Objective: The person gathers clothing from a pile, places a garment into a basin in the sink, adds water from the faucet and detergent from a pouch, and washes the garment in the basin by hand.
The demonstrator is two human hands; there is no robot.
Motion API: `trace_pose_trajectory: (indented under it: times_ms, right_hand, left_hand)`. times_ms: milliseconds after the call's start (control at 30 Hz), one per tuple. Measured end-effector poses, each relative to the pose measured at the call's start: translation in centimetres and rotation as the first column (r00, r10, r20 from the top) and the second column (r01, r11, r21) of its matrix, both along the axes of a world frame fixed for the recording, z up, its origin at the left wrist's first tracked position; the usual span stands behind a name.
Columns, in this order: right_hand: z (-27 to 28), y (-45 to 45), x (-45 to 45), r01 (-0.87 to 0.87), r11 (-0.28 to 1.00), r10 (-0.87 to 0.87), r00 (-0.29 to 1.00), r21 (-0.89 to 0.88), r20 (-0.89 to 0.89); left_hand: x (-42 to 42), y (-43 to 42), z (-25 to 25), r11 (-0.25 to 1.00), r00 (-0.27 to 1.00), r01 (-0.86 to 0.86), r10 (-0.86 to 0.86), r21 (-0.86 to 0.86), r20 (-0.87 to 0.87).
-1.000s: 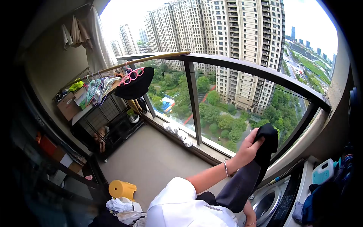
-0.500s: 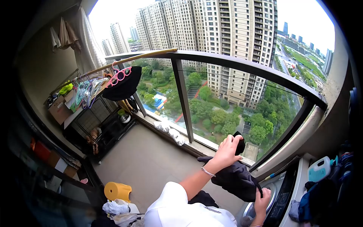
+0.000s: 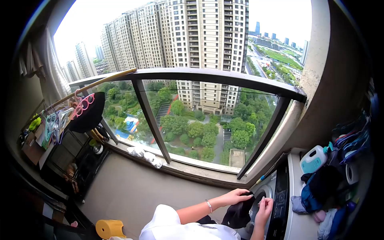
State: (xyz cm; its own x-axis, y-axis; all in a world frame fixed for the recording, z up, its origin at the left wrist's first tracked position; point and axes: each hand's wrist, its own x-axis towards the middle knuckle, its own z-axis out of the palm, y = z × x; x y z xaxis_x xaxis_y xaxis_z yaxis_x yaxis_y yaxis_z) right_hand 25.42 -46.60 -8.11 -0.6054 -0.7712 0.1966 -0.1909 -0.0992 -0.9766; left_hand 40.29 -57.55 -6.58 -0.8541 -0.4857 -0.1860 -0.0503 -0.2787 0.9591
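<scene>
A black garment (image 3: 237, 216) hangs low in front of me, its lower part bunched near my lap. My left hand (image 3: 237, 197), with a bracelet at the wrist, is closed on the garment's upper edge. Just to the right, my right hand (image 3: 265, 207) has its fingers curled and pinched together beside the cloth. Whether a bit of fabric is between those fingertips I cannot make out. Behind both hands is a front-loading washing machine (image 3: 281, 196) with a round door and a dark control panel.
On the machine's white top (image 3: 295, 176) stand a detergent bottle (image 3: 314, 160) and piled dark clothes (image 3: 320, 188). A glass railing (image 3: 200, 74) runs ahead. Hangers (image 3: 56, 122) and a black hat-like item (image 3: 89, 114) hang from a pole at left. A yellow stool (image 3: 110, 229) stands lower left.
Both hands have come down with the garment, the left hand from its raised position near the glass. The view has turned right, showing more of the machine top.
</scene>
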Motion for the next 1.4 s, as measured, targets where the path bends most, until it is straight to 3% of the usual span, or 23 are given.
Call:
trace_pose_trajectory:
  times_ms: [67,133,167,200,233,367,467,533,600,667,733,833,900,933,1000,1033,1067,1133,1200,1233,1300,1333,1400]
  right_hand:
    - [-1.3,1.3,0.1,-0.036,0.991,0.003,0.97,0.129,0.243]
    - [-7.3,2.7,-1.0,-0.136,0.967,0.073,0.958,0.214,0.278]
    - [-7.4,3.4,-0.7,-0.148,0.941,-0.014,0.881,0.304,0.473]
    - [-7.5,4.3,-0.6,-0.225,0.958,0.043,0.726,0.178,0.687]
    - [-7.5,4.8,-0.3,-0.255,0.96,0.087,0.658,0.113,0.748]
    - [-7.5,6.4,0.0,-0.305,0.952,0.164,0.601,0.034,0.782]
    - [-7.9,8.0,-0.1,-0.312,0.949,0.17,0.603,0.034,0.78]
    - [-7.7,8.0,-0.2,-0.332,0.943,0.182,0.598,0.035,0.781]
    - [-7.7,7.7,-0.2,-0.345,0.938,0.194,0.61,0.037,0.768]
    - [-7.7,7.1,-0.3,-0.349,0.936,0.202,0.63,0.041,0.75]
    - [-7.9,6.5,-0.9,-0.352,0.935,0.226,0.686,0.044,0.692]
    - [-8.4,6.7,-1.7,-0.346,0.937,0.281,0.837,0.056,0.47]
    - [-7.9,7.1,-2.7,-0.291,0.956,0.23,0.832,0.044,0.504]
    - [-6.5,7.5,-2.9,-0.21,0.974,0.073,0.649,0.086,0.757]
    - [-5.5,9.2,-4.1,-0.071,0.994,-0.002,0.731,0.079,0.682]
    - [-5.5,10.1,-4.9,0.038,0.991,-0.11,0.788,0.132,0.605]
    - [-5.9,11.2,-5.8,0.149,0.974,-0.218,0.827,0.172,0.519]
    - [-5.8,12.9,-7.2,0.416,0.804,-0.519,0.84,0.425,0.16]
    - [-6.4,13.3,-6.8,0.809,0.426,-0.687,0.58,0.405,-0.437]
    - [-6.1,13.3,-6.4,0.809,0.429,-0.69,0.581,0.403,-0.432]
    - [-4.5,13.4,-5.1,0.745,0.647,-0.53,0.593,0.164,-0.606]
    - [-3.6,13.1,-4.8,0.523,0.809,-0.403,0.826,0.268,-0.394]
    - [-1.6,11.9,-2.7,0.19,0.924,-0.136,0.975,0.333,-0.178]
  left_hand:
    - [-1.4,1.5,-2.0,0.994,0.98,-0.09,0.099,0.062,-0.17]
    - [-2.8,3.0,-2.6,1.0,0.981,0.014,-0.01,0.021,-0.195]
    - [-3.2,3.3,-3.1,0.99,0.994,0.113,-0.114,0.084,0.006]
    - [-3.7,4.3,-2.2,0.986,0.987,0.147,-0.141,0.081,-0.072]
    - [-4.5,4.8,-3.0,0.982,0.981,0.185,-0.183,0.031,-0.072]
    - [-6.7,5.8,-1.4,0.903,0.885,0.429,-0.427,-0.031,-0.184]
    - [-7.0,7.9,0.1,0.897,0.909,0.328,-0.385,-0.297,-0.161]
    - [-7.9,8.1,0.1,0.781,0.79,0.381,-0.553,-0.495,-0.265]
    - [-7.5,8.2,1.0,0.78,0.775,0.363,-0.557,-0.511,-0.3]
    - [-7.5,8.3,-1.2,0.831,0.829,0.261,-0.454,-0.49,-0.328]
    - [-6.3,6.8,0.5,0.846,0.843,0.32,-0.459,-0.426,-0.279]
    - [-5.2,4.7,-0.7,0.91,0.94,0.267,-0.318,-0.318,-0.121]
    - [-5.1,3.5,-3.5,0.944,0.988,0.078,-0.115,-0.32,-0.099]
    - [-4.3,3.1,-3.2,0.937,0.995,-0.083,0.062,-0.339,-0.075]
    - [-3.6,0.7,-4.5,0.996,0.985,-0.039,0.025,-0.078,-0.171]
    - [-3.5,0.2,-4.9,0.983,0.982,-0.146,0.13,-0.107,-0.137]
    - [-3.1,0.0,-5.1,0.937,0.98,-0.197,0.191,-0.289,-0.05]
    - [-2.8,-0.3,-5.5,0.798,0.97,-0.185,0.242,-0.573,0.024]
    - [-2.9,0.2,-5.4,0.772,0.966,-0.194,0.26,-0.605,0.021]
    - [-3.0,0.6,-5.2,0.745,0.96,-0.21,0.281,-0.633,0.012]
    - [-3.3,2.0,-4.2,0.826,0.99,-0.105,0.141,-0.553,0.021]
    - [-3.6,2.7,-3.5,0.868,0.999,-0.018,0.036,-0.497,0.027]
    - [-4.3,4.1,-3.4,0.847,0.946,0.184,-0.289,-0.498,-0.144]
